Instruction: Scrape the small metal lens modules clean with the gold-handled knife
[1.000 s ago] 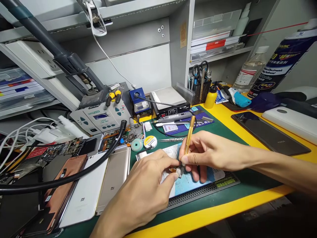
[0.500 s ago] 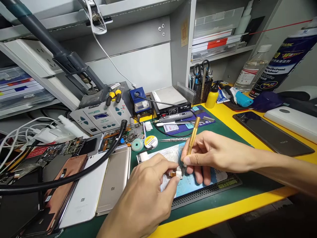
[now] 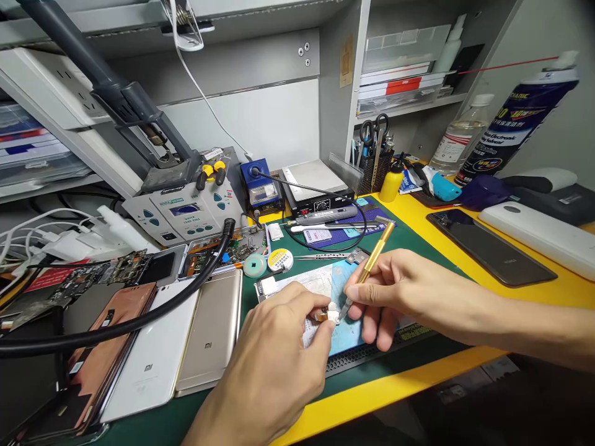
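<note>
Between the thumb and fingers of my left hand [image 3: 274,353] is a small white part with copper-coloured flex [image 3: 333,314], held over a phone-sized blue and white sheet [image 3: 320,282]. My right hand [image 3: 395,288] grips a craft knife [image 3: 375,255] with a gold handle, pen-fashion. The knife slants up to the right, its blade pointing down at the right edge of the white part. Whether the tip touches the part I cannot tell. The other fingers of my right hand hang curled above the blue surface.
Several phones, among them a gold phone [image 3: 211,337], lie to the left, crossed by a black hose [image 3: 153,322]. Behind are tweezers [image 3: 320,256], a round tin [image 3: 281,260] and a hot-air station [image 3: 186,214]. A dark phone [image 3: 490,248] and a spray can [image 3: 515,127] are on the right.
The knife handle has tilted further to the right, and the blade sits at a lower slant beside the white part. My left hand keeps its grip. The whole view has shifted slightly.
</note>
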A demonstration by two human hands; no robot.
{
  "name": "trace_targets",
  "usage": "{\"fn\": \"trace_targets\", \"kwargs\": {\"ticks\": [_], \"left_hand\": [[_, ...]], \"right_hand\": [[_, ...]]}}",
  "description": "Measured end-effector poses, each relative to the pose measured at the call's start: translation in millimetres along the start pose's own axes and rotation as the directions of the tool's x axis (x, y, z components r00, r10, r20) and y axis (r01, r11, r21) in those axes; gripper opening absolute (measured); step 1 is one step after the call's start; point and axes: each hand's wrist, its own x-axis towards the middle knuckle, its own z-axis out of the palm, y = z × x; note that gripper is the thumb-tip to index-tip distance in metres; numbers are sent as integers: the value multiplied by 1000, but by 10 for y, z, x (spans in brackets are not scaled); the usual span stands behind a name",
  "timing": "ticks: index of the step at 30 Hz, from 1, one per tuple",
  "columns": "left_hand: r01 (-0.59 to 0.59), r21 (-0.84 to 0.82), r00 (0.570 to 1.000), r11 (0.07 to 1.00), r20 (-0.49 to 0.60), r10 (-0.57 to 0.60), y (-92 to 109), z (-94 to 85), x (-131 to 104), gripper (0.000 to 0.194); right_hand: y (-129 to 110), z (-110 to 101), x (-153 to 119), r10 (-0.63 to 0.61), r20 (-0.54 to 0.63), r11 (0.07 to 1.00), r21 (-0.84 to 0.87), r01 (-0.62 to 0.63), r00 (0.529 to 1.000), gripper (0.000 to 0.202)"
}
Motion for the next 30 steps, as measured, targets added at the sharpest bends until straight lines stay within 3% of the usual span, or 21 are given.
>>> {"fn": "trace_targets", "kwargs": {"ticks": [9, 19, 30], "left_hand": [[-4, -9, 1000, 1000, -28, 4, -2, 9, 7, 19], [-29, -19, 1000, 999, -6, 29, -27, -12, 39, 17], [-57, 10, 998, 998, 7, 57, -44, -30, 50, 18]], "right_hand": [[22, 108, -49, 87, -137, 988, 140, -67, 987, 19], [-145, -42, 148, 42, 78, 998, -44, -39, 996, 22], [-210, -122, 301, 8, 268, 989, -143, 31, 963, 30]]}}
